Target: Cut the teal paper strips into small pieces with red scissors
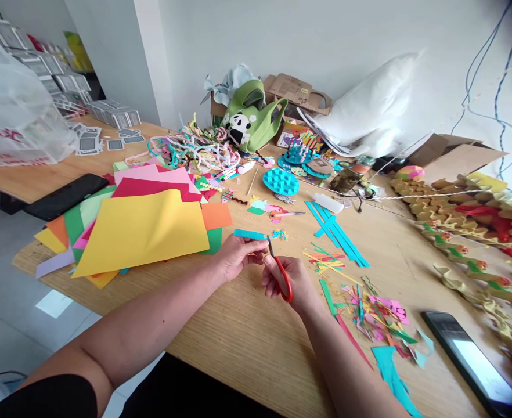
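The left hand (237,255) pinches a blue strip (248,233) between thumb and fingers, above the table (238,337). The right hand (291,280) is closed on the red handles of the scissors (288,285), their blades pointing up at the strip's right end. The hands are close together.

Small blue and yellow bits (280,234) lie just beyond the strip. To the right are long blue strips (350,251), some crossing, and nearer, mixed scraps (375,316) with a lit phone (473,360) beside them. To the left, a yellow sheet (147,232) tops a fanned stack of coloured paper; a black phone (67,196) overlaps its far left edge.

Farther back are a blue disc (281,182), tangled coloured strands (195,148) and a green panda bag (256,125). Egg cartons (460,215) line the right side.
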{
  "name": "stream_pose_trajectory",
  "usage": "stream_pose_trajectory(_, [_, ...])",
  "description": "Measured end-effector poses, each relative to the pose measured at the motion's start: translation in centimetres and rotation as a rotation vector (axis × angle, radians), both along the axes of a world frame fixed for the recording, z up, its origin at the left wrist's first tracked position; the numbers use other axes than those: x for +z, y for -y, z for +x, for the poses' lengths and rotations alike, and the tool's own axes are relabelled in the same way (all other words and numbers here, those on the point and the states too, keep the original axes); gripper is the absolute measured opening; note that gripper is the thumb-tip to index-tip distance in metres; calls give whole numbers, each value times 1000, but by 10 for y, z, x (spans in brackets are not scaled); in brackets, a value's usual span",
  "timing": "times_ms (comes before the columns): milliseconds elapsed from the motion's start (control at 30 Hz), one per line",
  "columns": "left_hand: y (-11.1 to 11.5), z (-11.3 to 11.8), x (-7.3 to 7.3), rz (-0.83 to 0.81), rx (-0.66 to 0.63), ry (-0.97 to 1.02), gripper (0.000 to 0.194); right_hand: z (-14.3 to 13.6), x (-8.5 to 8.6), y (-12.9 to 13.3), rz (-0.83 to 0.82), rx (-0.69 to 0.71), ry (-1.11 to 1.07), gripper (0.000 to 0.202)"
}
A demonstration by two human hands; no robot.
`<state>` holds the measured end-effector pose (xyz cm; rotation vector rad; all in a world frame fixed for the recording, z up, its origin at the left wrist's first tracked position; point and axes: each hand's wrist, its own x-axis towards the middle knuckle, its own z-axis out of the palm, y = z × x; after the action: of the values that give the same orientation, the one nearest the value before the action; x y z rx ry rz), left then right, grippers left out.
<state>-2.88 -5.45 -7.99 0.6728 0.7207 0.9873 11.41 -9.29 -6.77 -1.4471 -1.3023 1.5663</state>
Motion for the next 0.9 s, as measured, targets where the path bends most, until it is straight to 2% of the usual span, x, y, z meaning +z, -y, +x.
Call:
stream_pose_trajectory(100, [1, 2, -2, -9, 72, -29, 24, -2, 0, 1, -7, 5, 7, 54])
stream_pose_trajectory(233, [2, 2, -2, -5, 106, -56, 22, -2, -1, 2, 1, 13, -1, 54])
stream_pose_trajectory(667, [3, 2, -1, 26, 49, -90, 23, -2, -1, 0, 16, 22, -22, 54])
stream_pose_trajectory(900, [4, 3, -1, 11, 64, -74, 22, 0, -3, 0, 11, 17, 12, 55])
